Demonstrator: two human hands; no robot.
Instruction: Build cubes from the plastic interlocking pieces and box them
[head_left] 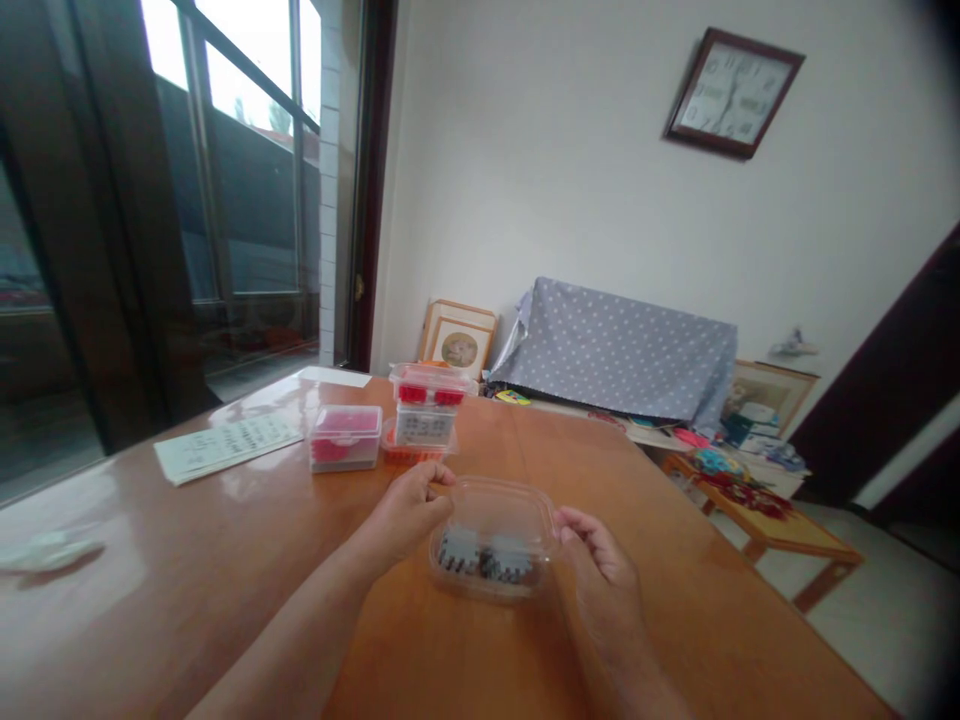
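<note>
A clear plastic container (491, 592) sits on the table in front of me, with grey toothed pieces (484, 555) inside. Its see-through lid (501, 497) is over it; how far the two are joined I cannot tell. On the left, my left hand (416, 505) pinches the lid's rim between thumb and fingers. The fingers of my right hand (600, 560) are closed around the right edge of the lid, at the container's corner.
Beyond my left hand stand a clear box with pink contents (345, 438) and a stack of small boxes (425, 412). Papers with writing (229, 445) lie to the left on the wooden table (420, 660). A low stool (802, 540) stands past the table's right edge.
</note>
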